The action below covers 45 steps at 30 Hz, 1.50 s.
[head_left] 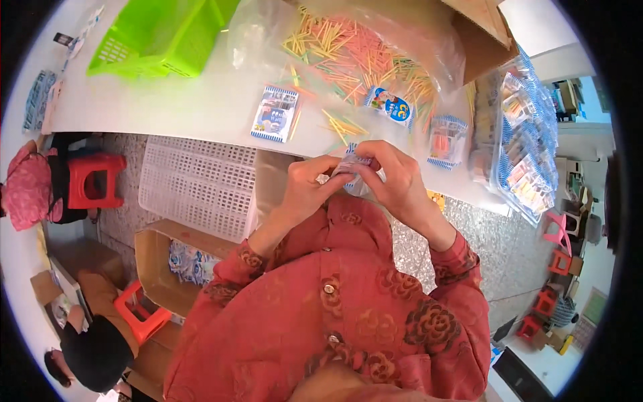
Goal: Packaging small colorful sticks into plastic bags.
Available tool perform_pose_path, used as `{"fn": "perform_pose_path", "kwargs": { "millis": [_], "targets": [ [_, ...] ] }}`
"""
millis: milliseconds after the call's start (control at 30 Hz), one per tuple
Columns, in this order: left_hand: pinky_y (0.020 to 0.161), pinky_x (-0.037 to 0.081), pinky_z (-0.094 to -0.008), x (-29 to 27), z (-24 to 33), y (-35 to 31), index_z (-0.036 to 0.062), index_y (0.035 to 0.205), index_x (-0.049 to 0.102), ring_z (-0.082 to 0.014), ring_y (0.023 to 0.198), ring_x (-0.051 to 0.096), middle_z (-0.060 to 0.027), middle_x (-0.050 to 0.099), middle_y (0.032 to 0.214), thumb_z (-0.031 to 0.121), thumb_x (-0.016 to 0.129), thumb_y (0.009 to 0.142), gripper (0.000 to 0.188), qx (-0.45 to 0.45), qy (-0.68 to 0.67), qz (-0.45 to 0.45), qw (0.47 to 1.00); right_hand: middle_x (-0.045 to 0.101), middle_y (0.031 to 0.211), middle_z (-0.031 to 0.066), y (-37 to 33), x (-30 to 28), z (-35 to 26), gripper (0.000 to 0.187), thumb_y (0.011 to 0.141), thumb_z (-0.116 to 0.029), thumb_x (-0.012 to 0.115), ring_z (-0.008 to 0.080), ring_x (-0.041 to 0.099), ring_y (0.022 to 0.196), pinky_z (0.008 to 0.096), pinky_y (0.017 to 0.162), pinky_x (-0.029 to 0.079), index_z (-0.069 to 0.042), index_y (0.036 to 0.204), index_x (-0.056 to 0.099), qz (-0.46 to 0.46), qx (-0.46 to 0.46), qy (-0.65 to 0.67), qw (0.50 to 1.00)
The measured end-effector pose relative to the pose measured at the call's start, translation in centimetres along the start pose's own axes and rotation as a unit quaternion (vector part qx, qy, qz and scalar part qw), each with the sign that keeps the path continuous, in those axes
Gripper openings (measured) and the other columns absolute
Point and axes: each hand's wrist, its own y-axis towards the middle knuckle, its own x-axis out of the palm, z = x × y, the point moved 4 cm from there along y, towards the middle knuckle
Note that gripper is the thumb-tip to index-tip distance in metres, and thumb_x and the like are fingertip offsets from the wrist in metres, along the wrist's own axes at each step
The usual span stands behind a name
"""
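Close in front of my chest, at the table's near edge, both hands pinch one small clear packet [353,161] with blue-and-white striped ends. My left hand [309,179] grips its left side between thumb and fingers. On the other side my right hand [394,175] holds it with the fingers curled over the top. The fingers cover much of the packet, so its contents cannot be made out. Beyond the hands lie a striped packet [274,114], a blue packet [390,107] and another striped packet [447,141]. A heap of thin coloured sticks [365,53] spreads over a clear plastic bag.
A green basket [161,40] stands at the far left of the table, a cardboard box [482,37] at the far right. A basket heaped with packets [526,141] is at the right edge. Below the table are a white crate [194,181], a carton of packets [157,268] and red stools [96,177].
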Motion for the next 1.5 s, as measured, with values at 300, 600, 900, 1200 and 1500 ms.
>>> {"fn": "perform_pose_path", "kwargs": {
  "millis": [300,600,900,1200,1500],
  "targets": [
    [0.059,0.047,-0.0261,-0.3,-1.6,-0.9,-0.0005,0.084,0.064,-0.0171,0.067,0.061,-0.0107,0.064,0.079,-0.001,0.067,0.07,0.014,0.011,-0.034,0.002,0.999,0.062,0.084,0.0112,-0.8,0.8,-0.4,0.016,0.073,0.007,0.063,0.0232,0.06,0.072,0.03,0.063,0.048,-0.001,0.086,0.06,-0.091,-0.074,0.016,0.993],
    [0.059,0.043,-0.02,-3.2,-4.7,-3.9,-0.0027,0.085,0.063,-0.005,0.067,0.053,-0.0033,0.061,0.076,-0.004,0.066,0.074,0.012,-0.057,-0.021,0.043,0.997,0.06,0.089,0.0141,2.1,1.4,6.6,0.023,0.077,-0.005,0.061,0.024,0.059,0.075,0.0309,0.067,0.049,0.001,0.099,0.058,-0.085,0.099,-0.042,0.991],
    [0.058,0.04,-0.018,-4.9,-4.8,-4.2,-0.0001,0.084,0.064,-0.002,0.067,0.05,0.0027,0.059,0.074,-0.002,0.065,0.076,0.008,-0.078,-0.03,0.081,0.993,0.05,0.1,0.0188,3.4,5.4,8.7,0.033,0.067,-0.006,0.065,0.0356,0.058,0.092,0.0439,0.071,0.05,0.004,0.095,0.049,-0.202,0.03,-0.287,0.936],
    [0.057,0.04,-0.0178,-4.9,-4.5,-3.6,0.0005,0.085,0.064,-0.0017,0.066,0.049,0.0028,0.059,0.073,-0.001,0.064,0.077,0.008,-0.075,-0.047,0.086,0.992,0.047,0.111,0.0185,3.7,6.0,8.9,0.065,0.07,-0.015,0.066,0.0368,0.054,0.099,0.0445,0.075,0.046,-0.007,0.129,0.037,-0.246,0.065,-0.29,0.923],
    [0.059,0.041,-0.0179,-4.9,-4.8,-3.6,-0.0002,0.085,0.064,-0.0024,0.067,0.05,0.0014,0.06,0.075,-0.002,0.065,0.076,0.008,-0.083,-0.072,0.077,0.991,0.054,0.099,0.0188,5.4,7.0,9.5,0.044,0.073,-0.007,0.059,0.0364,0.058,0.086,0.0439,0.069,0.048,-0.002,0.115,0.047,-0.213,0.002,-0.272,0.938]
  ]
}}
